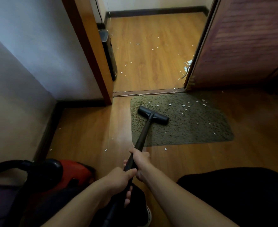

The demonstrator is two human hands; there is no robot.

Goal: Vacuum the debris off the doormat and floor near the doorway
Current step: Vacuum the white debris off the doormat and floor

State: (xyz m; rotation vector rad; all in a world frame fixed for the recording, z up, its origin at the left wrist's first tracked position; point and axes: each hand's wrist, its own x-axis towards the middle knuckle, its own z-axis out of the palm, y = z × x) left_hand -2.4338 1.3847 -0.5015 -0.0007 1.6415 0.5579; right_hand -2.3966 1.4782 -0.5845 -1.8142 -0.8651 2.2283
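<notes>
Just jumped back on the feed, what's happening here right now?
A person is vacuuming at a doorway, the right grip and, nearer the body, the left grip both curled round the black wand. Its nozzle rests on the left part of the green doormat. White scraps lie on the mat's right side, on the wooden floor beyond the threshold and piled by the door. The red vacuum body sits at the person's left.

doormat: on floor, just near side of threshold
vacuum head: on doormat's far-left part
wand: runs near from vacuum head; right hand farther along, left hand nearer
debris: doormat's far right, floor beyond threshold
vacuum body: near left
door: far right
</notes>
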